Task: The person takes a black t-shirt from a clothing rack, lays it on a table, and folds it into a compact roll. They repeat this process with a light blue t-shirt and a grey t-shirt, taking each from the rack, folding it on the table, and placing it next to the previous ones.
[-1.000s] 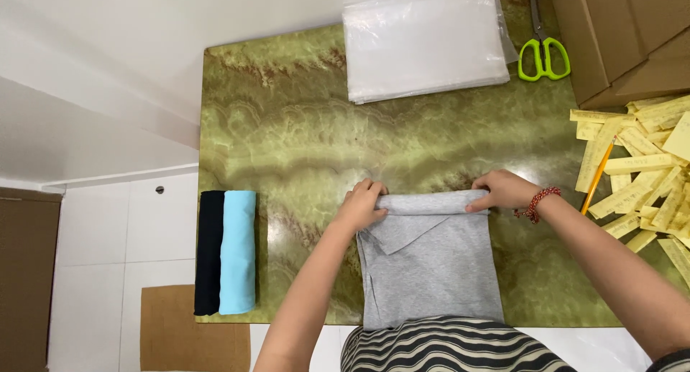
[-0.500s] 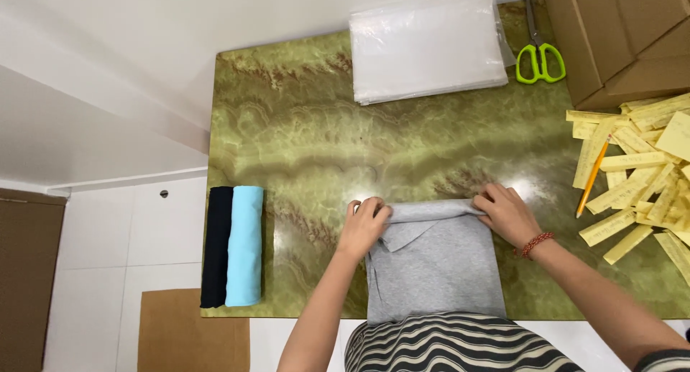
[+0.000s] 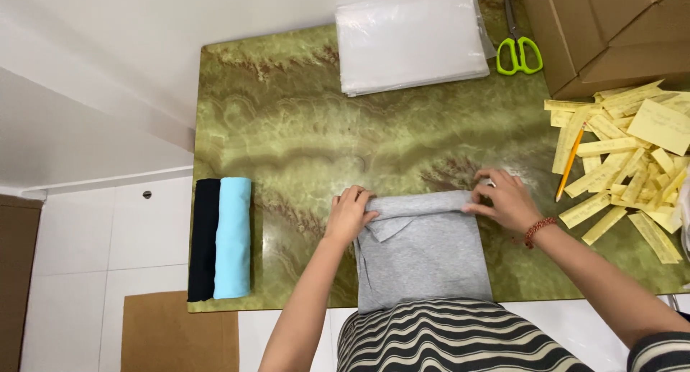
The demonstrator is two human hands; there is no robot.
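A grey collared shirt [image 3: 424,257] lies flat on the green marbled table [image 3: 302,127], hanging over the near edge toward me. Its far end is curled into a thick roll [image 3: 424,203]. My left hand [image 3: 350,212] grips the left end of that roll, fingers curled over the fabric. My right hand [image 3: 503,199], with a red bead bracelet at the wrist, pinches the right end of the roll.
A black roll [image 3: 204,239] and a light blue roll [image 3: 233,235] of cloth lie at the table's left edge. A stack of clear plastic bags [image 3: 411,40], green-handled scissors [image 3: 517,48], cardboard boxes [image 3: 611,34], yellow paper strips [image 3: 625,149] and a pencil [image 3: 568,163] lie at the back and right.
Both hands have turned the shirt's far end over toward me, and the roll looks thicker. The flat grey part appears shorter.
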